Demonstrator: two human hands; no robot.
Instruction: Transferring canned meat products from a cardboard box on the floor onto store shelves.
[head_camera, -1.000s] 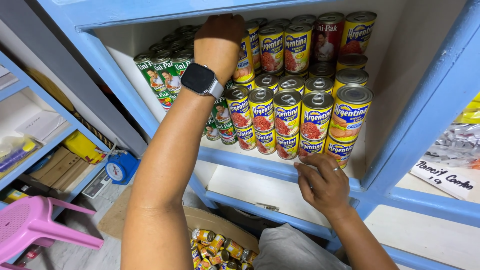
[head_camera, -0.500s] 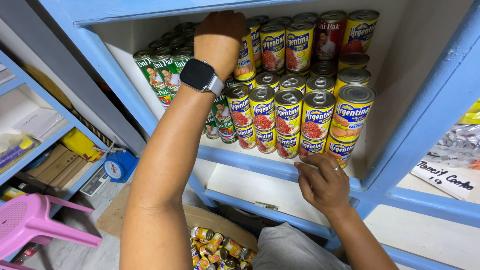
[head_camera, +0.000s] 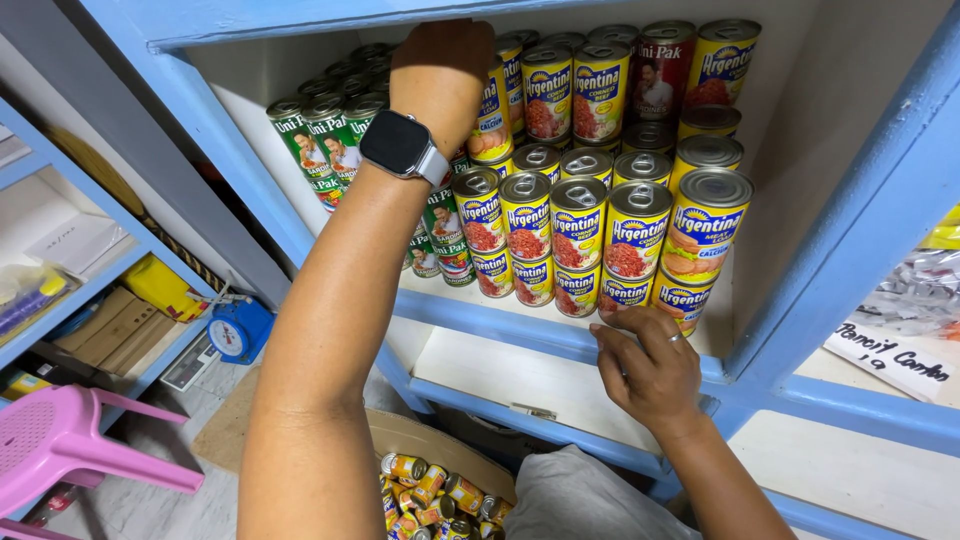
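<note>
A: left hand is up at the top tier of the stacked cans, fingers folded over the cans at the left end of that tier; whether it is clamped on one or just pressing, cannot tell, the fingertips are hidden behind the knuckles.
B: right hand?
A: low, at the front lip of the blue shelf; fingers curled together against the base of the bottom-row cans, touching them, not visibly gripping anything.
B: risk, biggest first?
A: whole stack; it stands three tiers high near the shelf edge, cans only resting rim on lid; a sideways shove from the upper hand could, in my view, topple a column forward; then the green-label cans just left of the wrist, close enough for the forearm or the wristwatch to clip; last, a single can slipping down toward the carton of small tins on the floor.
B: the cans themselves?
A: cylinders; yellow-and-blue labels with red meat pictures, plain metal pull-tab lids; one red-label can in the top row; upright, tightly packed, touching side to side; no dents visible.
B: the lower hand helps?
A: likely braces the bottom row only; upper tiers are unsupported.
</note>
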